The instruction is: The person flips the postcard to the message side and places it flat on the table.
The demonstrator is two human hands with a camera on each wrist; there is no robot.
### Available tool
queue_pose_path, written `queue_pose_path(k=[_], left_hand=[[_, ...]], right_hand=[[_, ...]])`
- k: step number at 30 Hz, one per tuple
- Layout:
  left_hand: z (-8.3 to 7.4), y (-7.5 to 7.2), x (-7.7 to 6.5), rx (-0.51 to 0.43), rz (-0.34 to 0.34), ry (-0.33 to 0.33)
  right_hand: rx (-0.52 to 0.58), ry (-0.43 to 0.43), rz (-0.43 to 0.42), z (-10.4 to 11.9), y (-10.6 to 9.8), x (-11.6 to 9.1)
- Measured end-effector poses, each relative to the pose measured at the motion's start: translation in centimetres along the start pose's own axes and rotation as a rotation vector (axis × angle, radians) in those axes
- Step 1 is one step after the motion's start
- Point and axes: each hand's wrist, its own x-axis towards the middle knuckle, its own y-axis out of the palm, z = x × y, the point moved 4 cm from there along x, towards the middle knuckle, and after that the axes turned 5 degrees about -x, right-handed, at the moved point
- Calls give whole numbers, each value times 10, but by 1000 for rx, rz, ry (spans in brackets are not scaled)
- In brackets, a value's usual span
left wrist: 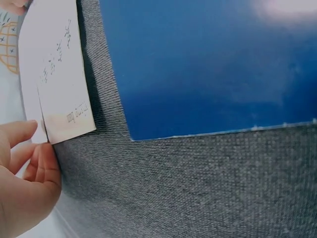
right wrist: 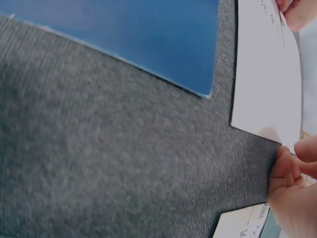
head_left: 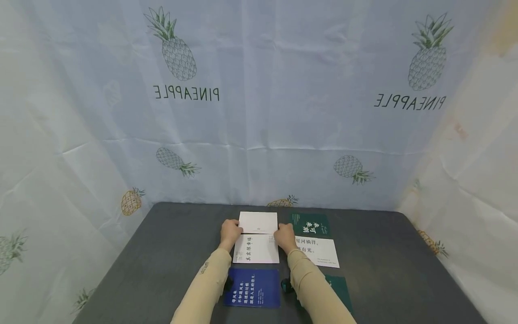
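A blank-looking white card (head_left: 258,221) lies at the far side of the dark table, with a small mark near its lower edge. My left hand (head_left: 230,234) pinches its left edge, and my right hand (head_left: 285,237) pinches the right edge. Directly below it lies a second white card (head_left: 261,249) printed with dark characters, its top edge right against the first. In the left wrist view, the thumb and curled fingers (left wrist: 47,161) are at the corner where both cards meet. Nearer me is a blue card (head_left: 255,288) with white writing, between the forearms.
To the right, a dark green card (head_left: 310,225) lies above a white printed card (head_left: 323,252), partly covered by the right hand. Another green card (head_left: 341,290) is partly hidden under the right forearm. A pineapple-print curtain (head_left: 259,117) stands behind the dark table (head_left: 133,270).
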Motion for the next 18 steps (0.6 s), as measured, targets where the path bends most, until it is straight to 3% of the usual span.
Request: queue_pose_path(k=[4, 8, 14, 18], left_hand=[[-3, -1, -1, 1, -5, -13], [-16, -1, 2, 23, -33, 7], [-53, 10, 5, -15, -29, 83], [-78, 27, 0, -92, 34, 148]], right_hand=[[39, 26, 6, -3, -7, 0], [72, 22, -11, -6, -26, 3], [51, 36, 0, -20, -64, 11], [8, 62, -17, -41, -84, 13]])
